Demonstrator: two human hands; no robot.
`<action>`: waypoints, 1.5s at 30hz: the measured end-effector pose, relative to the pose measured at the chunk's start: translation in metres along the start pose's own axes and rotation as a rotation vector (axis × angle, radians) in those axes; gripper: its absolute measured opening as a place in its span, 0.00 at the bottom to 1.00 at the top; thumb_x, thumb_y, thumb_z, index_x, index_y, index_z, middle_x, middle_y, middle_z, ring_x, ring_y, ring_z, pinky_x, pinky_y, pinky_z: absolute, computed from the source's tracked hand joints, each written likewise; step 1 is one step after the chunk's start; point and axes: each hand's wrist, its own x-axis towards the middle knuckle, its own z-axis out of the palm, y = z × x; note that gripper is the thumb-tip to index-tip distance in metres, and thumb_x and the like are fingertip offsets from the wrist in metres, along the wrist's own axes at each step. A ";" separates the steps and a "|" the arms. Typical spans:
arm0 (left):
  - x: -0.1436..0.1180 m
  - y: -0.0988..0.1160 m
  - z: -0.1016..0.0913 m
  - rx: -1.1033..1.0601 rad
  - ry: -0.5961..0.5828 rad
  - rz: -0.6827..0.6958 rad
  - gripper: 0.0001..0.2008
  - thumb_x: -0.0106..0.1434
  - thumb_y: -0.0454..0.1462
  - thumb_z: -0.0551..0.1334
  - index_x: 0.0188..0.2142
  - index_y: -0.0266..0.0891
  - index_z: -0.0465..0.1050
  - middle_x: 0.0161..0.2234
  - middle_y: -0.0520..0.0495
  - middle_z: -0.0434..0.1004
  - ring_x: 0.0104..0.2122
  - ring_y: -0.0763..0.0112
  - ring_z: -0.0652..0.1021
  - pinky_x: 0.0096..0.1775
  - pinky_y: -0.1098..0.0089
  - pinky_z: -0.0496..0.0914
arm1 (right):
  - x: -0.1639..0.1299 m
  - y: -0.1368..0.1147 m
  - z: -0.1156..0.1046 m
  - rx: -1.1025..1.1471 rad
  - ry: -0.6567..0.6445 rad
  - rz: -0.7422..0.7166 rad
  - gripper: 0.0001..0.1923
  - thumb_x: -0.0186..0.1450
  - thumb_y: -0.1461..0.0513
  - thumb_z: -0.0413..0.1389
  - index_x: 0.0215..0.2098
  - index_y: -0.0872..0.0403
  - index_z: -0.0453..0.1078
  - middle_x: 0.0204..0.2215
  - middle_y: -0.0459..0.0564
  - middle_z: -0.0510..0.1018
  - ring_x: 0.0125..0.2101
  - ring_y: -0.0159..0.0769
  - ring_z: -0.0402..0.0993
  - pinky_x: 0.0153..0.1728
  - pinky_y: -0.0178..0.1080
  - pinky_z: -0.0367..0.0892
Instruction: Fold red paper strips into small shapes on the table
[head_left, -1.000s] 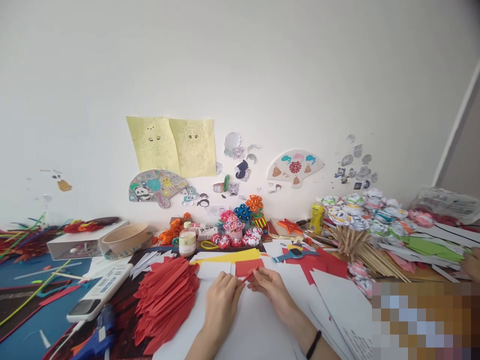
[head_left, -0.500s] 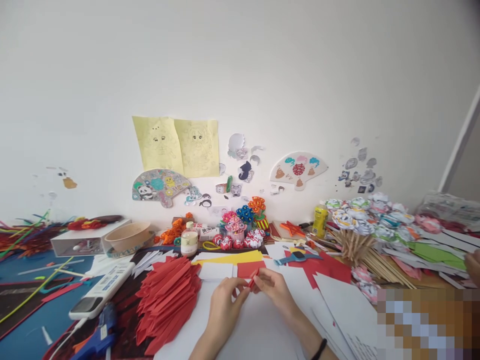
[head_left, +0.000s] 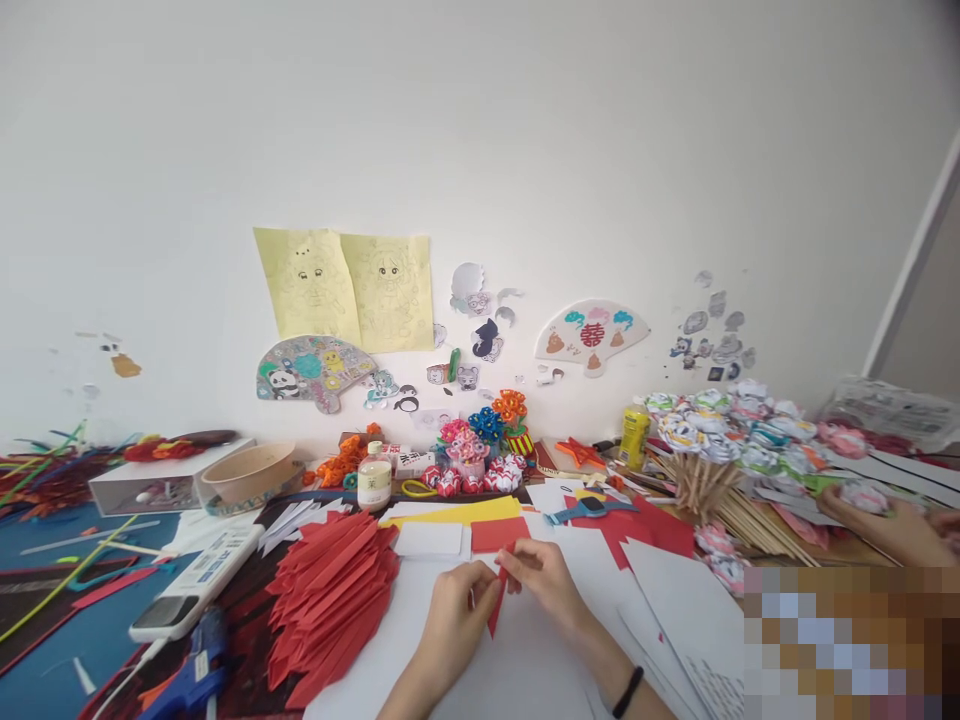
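Between my two hands is a narrow folded piece of red paper, its pointed lower end hanging toward the white sheets. My left hand pinches it from the left, thumb and fingertips together. From the right, my right hand pinches its upper end; a dark band circles that wrist. Just beyond my fingers lie a red paper square and a stack of white paper. A large pile of folded red paper pieces sits to the left of my left hand.
A blue glue gun and a white power strip lie at left. At the back stand a bottle and small craft flowers. Paper flowers on sticks fill the right, where another person's hand reaches in.
The red paper, mostly hidden in my fingers before, now shows as a longer strip pointing down. Another person's hand has come further in at right, near a paper flower. The view shifted slightly.
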 end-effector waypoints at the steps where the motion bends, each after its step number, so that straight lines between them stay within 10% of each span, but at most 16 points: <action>1: 0.000 0.000 0.001 0.004 0.003 0.002 0.12 0.63 0.37 0.55 0.26 0.37 0.73 0.23 0.50 0.75 0.24 0.73 0.69 0.28 0.76 0.61 | 0.000 0.000 0.000 -0.008 0.016 0.005 0.20 0.59 0.50 0.59 0.20 0.57 0.68 0.15 0.45 0.69 0.19 0.31 0.65 0.24 0.34 0.59; 19: 0.000 -0.003 -0.017 0.022 -0.017 0.012 0.09 0.55 0.37 0.66 0.37 0.40 0.76 0.28 0.51 0.79 0.26 0.71 0.74 0.32 0.75 0.67 | 0.003 0.010 -0.007 0.202 0.287 0.212 0.19 0.53 0.50 0.63 0.22 0.57 0.68 0.16 0.46 0.72 0.18 0.31 0.69 0.20 0.32 0.63; 29: -0.007 -0.012 -0.019 0.533 0.144 0.267 0.09 0.65 0.35 0.55 0.32 0.41 0.74 0.27 0.48 0.77 0.28 0.67 0.75 0.31 0.71 0.66 | 0.002 0.011 -0.009 0.185 0.249 0.238 0.24 0.56 0.46 0.60 0.19 0.57 0.66 0.16 0.46 0.71 0.15 0.29 0.67 0.16 0.30 0.60; 33: -0.010 -0.008 -0.051 0.547 0.280 0.249 0.11 0.67 0.37 0.53 0.33 0.41 0.73 0.28 0.48 0.76 0.30 0.68 0.75 0.33 0.72 0.66 | 0.001 0.004 -0.009 0.263 0.200 0.199 0.23 0.58 0.44 0.57 0.26 0.58 0.70 0.17 0.46 0.72 0.16 0.30 0.68 0.16 0.31 0.60; 39: -0.043 -0.016 -0.150 0.722 0.571 0.051 0.12 0.66 0.41 0.53 0.35 0.41 0.73 0.35 0.47 0.79 0.35 0.65 0.77 0.38 0.70 0.67 | 0.004 0.002 -0.006 0.252 0.170 0.202 0.24 0.60 0.44 0.54 0.29 0.58 0.70 0.17 0.46 0.71 0.15 0.30 0.67 0.16 0.32 0.59; 45: -0.068 -0.022 -0.197 0.999 0.542 -0.128 0.13 0.66 0.41 0.52 0.35 0.46 0.76 0.34 0.51 0.80 0.32 0.65 0.78 0.29 0.73 0.64 | 0.005 0.006 0.000 0.207 0.072 0.225 0.25 0.58 0.43 0.55 0.29 0.57 0.70 0.17 0.46 0.71 0.14 0.31 0.68 0.15 0.32 0.59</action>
